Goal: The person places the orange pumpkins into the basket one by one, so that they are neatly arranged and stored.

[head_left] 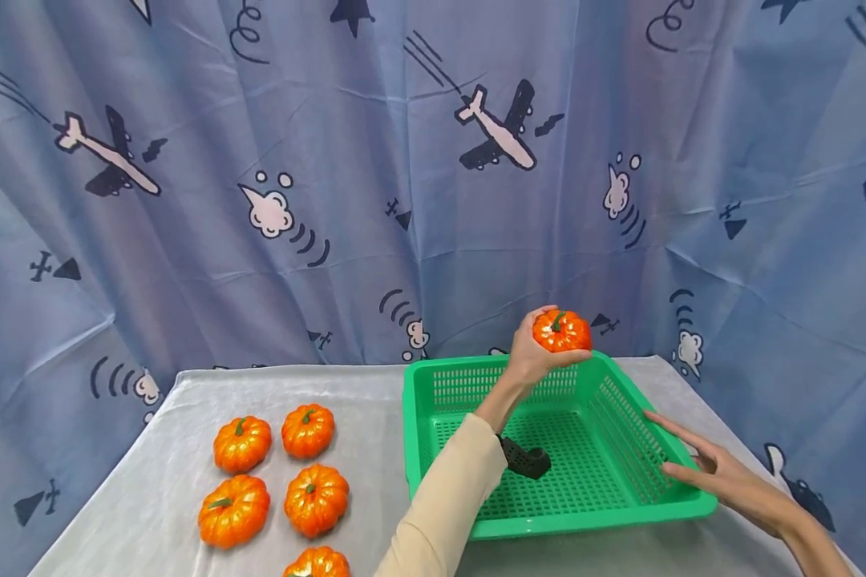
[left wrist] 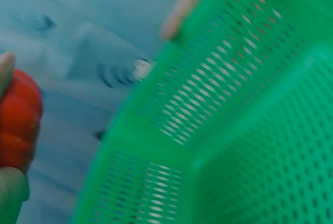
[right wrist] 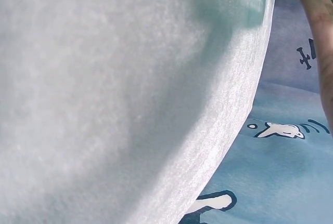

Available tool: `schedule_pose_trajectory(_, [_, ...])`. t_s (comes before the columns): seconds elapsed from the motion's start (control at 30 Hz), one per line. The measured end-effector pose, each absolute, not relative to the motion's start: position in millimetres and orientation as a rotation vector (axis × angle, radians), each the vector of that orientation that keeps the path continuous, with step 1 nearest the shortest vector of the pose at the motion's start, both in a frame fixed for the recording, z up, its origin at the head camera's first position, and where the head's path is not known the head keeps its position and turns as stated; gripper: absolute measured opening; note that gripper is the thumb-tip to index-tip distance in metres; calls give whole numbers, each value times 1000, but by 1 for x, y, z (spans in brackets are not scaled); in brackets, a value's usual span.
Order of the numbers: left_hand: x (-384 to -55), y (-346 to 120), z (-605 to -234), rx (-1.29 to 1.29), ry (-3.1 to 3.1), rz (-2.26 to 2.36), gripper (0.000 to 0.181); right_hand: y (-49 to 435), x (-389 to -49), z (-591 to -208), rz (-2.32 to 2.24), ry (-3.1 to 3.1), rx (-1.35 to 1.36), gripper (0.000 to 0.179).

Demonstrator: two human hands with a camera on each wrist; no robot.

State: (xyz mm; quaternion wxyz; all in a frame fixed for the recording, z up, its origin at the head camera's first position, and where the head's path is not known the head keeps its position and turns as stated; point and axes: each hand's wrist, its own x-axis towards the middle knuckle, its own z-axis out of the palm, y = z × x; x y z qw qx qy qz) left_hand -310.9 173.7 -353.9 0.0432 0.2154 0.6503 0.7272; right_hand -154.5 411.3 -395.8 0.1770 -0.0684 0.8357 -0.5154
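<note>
An orange pumpkin (head_left: 561,331) with a green stem is in my left hand (head_left: 532,353), above the back rim of the green basket (head_left: 584,525). The thumb is below it and the fingers are on its far side. At the left edge of the left wrist view the same pumpkin (left wrist: 20,122) shows between thumb and fingertip. My right hand (head_left: 729,477) holds the basket's right rim, its thumb and index finger reaching over the edge and the other fingers partly hidden outside. No pumpkin shows inside the basket; my left forearm covers part of it.
Several orange pumpkins (head_left: 316,500) lie on the white-covered table (head_left: 151,481) left of the basket, one cut off by the lower frame edge. A black wrist device (head_left: 527,461) is on my left wrist. Behind the table hangs a blue patterned curtain (head_left: 354,200).
</note>
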Motion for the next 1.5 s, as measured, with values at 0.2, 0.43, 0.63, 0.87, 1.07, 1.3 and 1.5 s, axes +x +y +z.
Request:
schedule_pose_trajectory(0.2, [-311, 183, -386, 625, 2020, 2126, 67, 408, -151, -399, -1450, 2355, -176, 58])
schedule_pose_trajectory(0.43, [-315, 187, -400, 731, 2141, 1966, 67, 407, -151, -393, -1440, 2443, -226, 59])
schedule_pose_trajectory(0.63, [-311, 197, -410, 783, 2352, 1739, 69, 412, -152, -392, -1428, 2486, -242, 58])
schedule_pose_trajectory(0.87, [-298, 213, -425, 810, 2522, 1679, 73, 412, -153, -393, -1430, 2477, -207, 58])
schedule_pose_trajectory(1.07, [-293, 221, -439, 789, 2598, 1749, 75, 407, -155, -393, -1438, 2465, -203, 58])
schedule_pose_trajectory(1.3, [-292, 226, -447, 757, 2623, 1786, 75, 405, -156, -391, -1430, 2484, -185, 59])
schedule_pose_trajectory(1.5, [-290, 230, -455, 661, 2788, 1648, 75, 407, -158, -393, -1431, 2470, -202, 59])
